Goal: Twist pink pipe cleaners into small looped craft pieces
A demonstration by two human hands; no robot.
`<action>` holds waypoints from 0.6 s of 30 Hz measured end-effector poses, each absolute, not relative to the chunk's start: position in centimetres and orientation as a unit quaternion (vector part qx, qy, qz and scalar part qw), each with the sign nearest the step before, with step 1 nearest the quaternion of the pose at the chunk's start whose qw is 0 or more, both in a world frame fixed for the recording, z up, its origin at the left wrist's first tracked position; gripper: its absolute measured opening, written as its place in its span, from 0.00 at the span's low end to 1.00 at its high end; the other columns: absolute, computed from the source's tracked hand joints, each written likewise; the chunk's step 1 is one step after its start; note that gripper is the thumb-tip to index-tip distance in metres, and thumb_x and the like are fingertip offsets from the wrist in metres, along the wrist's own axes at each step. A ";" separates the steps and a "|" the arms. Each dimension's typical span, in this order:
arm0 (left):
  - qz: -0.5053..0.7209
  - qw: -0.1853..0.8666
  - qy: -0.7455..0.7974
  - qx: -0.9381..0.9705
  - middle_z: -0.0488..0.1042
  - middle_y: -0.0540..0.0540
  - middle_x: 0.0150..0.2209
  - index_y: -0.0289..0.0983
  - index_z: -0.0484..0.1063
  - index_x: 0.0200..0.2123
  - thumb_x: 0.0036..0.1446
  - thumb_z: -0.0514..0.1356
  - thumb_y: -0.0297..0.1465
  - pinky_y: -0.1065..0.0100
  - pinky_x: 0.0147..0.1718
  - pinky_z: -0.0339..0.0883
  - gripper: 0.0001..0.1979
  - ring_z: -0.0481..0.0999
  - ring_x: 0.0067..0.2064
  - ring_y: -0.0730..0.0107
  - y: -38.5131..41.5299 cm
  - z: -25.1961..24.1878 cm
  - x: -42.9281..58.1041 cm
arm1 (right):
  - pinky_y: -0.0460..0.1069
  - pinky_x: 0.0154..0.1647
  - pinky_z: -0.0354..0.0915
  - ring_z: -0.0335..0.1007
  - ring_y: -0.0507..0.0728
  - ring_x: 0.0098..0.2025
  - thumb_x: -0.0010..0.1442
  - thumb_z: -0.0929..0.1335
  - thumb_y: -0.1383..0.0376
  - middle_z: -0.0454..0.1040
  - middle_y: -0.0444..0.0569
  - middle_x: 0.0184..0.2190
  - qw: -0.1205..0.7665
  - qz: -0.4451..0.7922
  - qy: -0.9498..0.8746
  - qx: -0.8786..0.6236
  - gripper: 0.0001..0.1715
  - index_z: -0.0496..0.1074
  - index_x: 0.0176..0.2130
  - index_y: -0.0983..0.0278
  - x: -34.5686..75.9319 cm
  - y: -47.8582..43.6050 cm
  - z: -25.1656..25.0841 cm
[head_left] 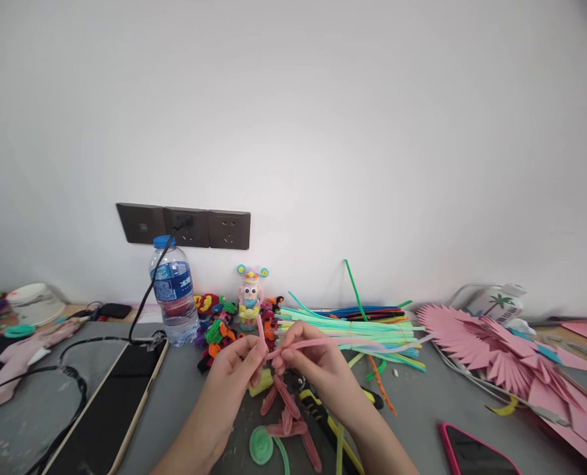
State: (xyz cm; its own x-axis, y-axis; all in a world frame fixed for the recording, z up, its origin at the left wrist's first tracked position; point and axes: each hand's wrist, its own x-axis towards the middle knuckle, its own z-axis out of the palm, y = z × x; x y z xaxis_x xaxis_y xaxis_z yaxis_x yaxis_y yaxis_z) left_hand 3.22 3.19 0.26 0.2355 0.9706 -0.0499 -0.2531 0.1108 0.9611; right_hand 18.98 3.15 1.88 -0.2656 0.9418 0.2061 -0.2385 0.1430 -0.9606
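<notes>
My left hand [234,369] and my right hand [313,366] meet over the grey table [422,409], both pinching one pink pipe cleaner [301,344]. Its end sticks up from the left fingers and its length runs right past the right fingers. Below the hands lie several short pink pipe cleaner pieces [291,415], a green coiled pipe cleaner [261,445] and black-and-yellow pliers [318,406]. A bundle of pale green pipe cleaners [367,330] lies just behind the right hand.
A water bottle [173,297], a small pipe-cleaner figure [250,300] and a heap of coloured pipe-cleaner shapes [214,326] stand at the back. A phone on a cable [110,409] lies left, another phone [476,455] right. Pink paper fans [496,356] cover the right side.
</notes>
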 end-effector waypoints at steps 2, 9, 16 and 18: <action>0.479 0.629 0.388 0.474 0.58 0.54 0.21 0.36 0.69 0.26 0.54 0.61 0.46 0.74 0.23 0.50 0.18 0.52 0.25 0.75 3.1 0.4 3.2 | 0.47 0.32 0.65 0.69 0.52 0.29 0.58 0.71 0.57 0.71 0.44 0.27 0.540 0.569 -0.538 -0.308 0.12 0.71 0.32 0.64 19.2 3.2 1.8; 0.391 0.636 0.350 0.566 0.60 0.53 0.23 0.35 0.68 0.25 0.55 0.60 0.44 0.73 0.24 0.52 0.18 0.57 0.25 0.75 2.8 0.6 3.5 | 0.45 0.33 0.63 0.65 0.51 0.30 0.55 0.73 0.61 0.71 0.43 0.29 0.546 0.577 -0.528 -0.300 0.10 0.71 0.31 0.64 20.0 3.8 1.1; 0.369 0.628 0.335 0.598 0.62 0.53 0.24 0.34 0.69 0.26 0.56 0.61 0.41 0.73 0.26 0.53 0.16 0.60 0.26 0.75 2.8 0.1 3.4 | 0.43 0.28 0.61 0.63 0.48 0.25 0.53 0.74 0.64 0.70 0.41 0.26 0.499 0.633 -0.509 -0.302 0.10 0.71 0.32 0.64 20.3 3.7 1.3; 0.361 0.639 0.324 0.597 0.64 0.52 0.23 0.34 0.70 0.26 0.55 0.61 0.40 0.73 0.27 0.55 0.15 0.62 0.26 0.75 2.8 0.2 3.4 | 0.43 0.28 0.61 0.64 0.48 0.26 0.53 0.75 0.64 0.70 0.42 0.27 0.484 0.642 -0.513 -0.301 0.10 0.73 0.33 0.65 20.3 3.6 1.5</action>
